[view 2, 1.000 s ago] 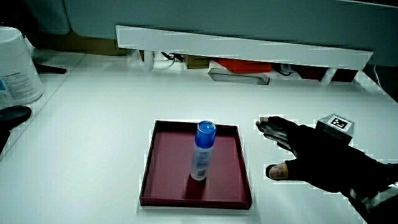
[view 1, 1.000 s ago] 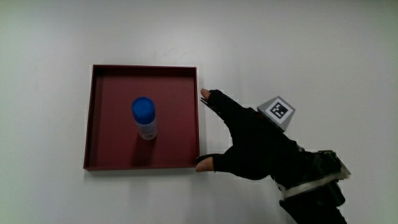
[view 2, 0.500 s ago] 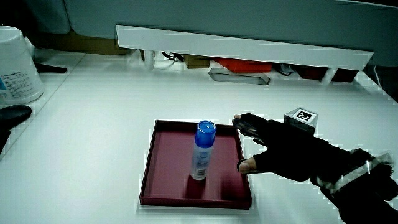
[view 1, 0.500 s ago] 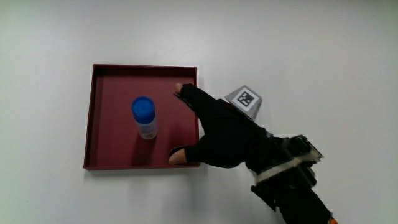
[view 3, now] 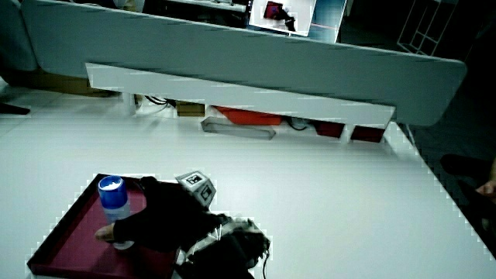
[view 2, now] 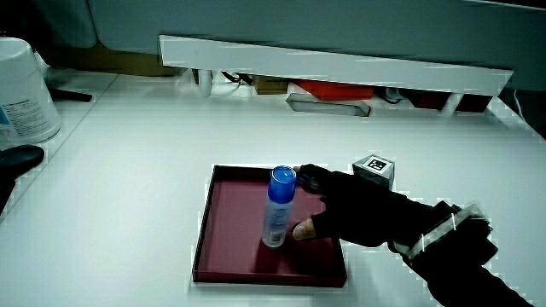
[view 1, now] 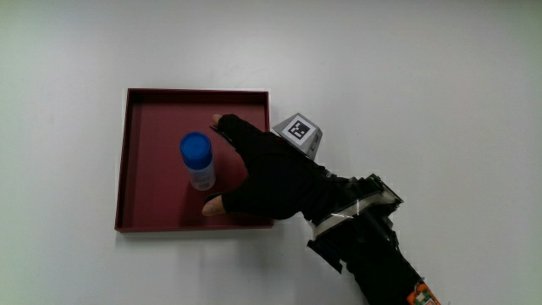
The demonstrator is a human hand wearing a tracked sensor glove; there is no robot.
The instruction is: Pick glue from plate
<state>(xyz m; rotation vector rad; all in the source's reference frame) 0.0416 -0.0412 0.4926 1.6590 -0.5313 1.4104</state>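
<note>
A glue bottle (view 1: 197, 161) with a blue cap stands upright in the dark red square plate (view 1: 148, 114); both side views show the glue bottle (view 2: 279, 209) (view 3: 115, 205) and the plate (view 2: 223, 243) (view 3: 54, 249). The hand (view 1: 222, 165) in its black glove is over the plate, right beside the bottle, fingers spread with the thumb near the bottle's base. It holds nothing; in both side views the hand (view 2: 309, 205) (view 3: 128, 221) sits close against the bottle. A patterned cube (view 1: 298, 131) rides on its back.
A white tub (view 2: 21, 89) stands at the table's edge, with a dark object (view 2: 17, 158) nearer the person. A low partition (view 2: 333, 64) with clutter under it runs along the table. The forearm (view 1: 373, 246) crosses the table beside the plate.
The hand has moved from beside the plate's rim to over the plate, closing in on the bottle. The bottle and plate have stayed put.
</note>
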